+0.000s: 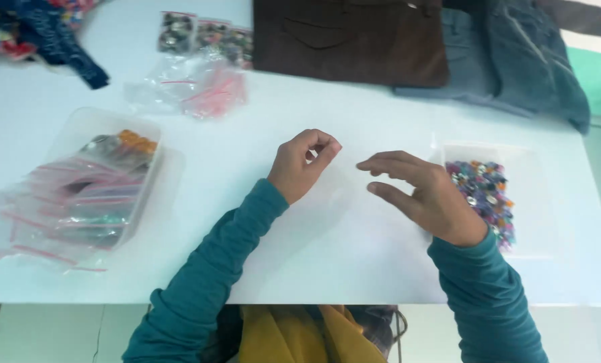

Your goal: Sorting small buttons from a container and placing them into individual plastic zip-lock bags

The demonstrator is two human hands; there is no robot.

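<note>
As seen from the head view: working over a white table (354,269), both arms in teal sleeves.

Left hand (305,165): curling into a loose fist, thumb and forefinger pressing together in a pinch just above the table. Not seeing what, if anything, is sitting in the pinch; too small or too clear to tell.

Right hand (421,195): hovering spread and empty, fingers (381,163) reaching toward the left hand, heel of the palm overlapping the near edge of the clear tray (529,156).

Mixed coloured pieces (483,195): lying heaped in that tray, right of the right hand, well apart from the left pinch.

Also logging: a second clear tray (78,124) at far left holding zip bags (78,202); loose bags (199,91) and small filled packets (206,30) further back; brown garment (354,40) and grey-blue jeans (515,60) at the far edge.

Judging good practice here: pinching lightly and low over the table, so that a dropped piece is landing close; bringing the right hand's fingertips to meet the pinch instead of sweeping through the heap; avoiding nudging the tray with the wrist.
</note>
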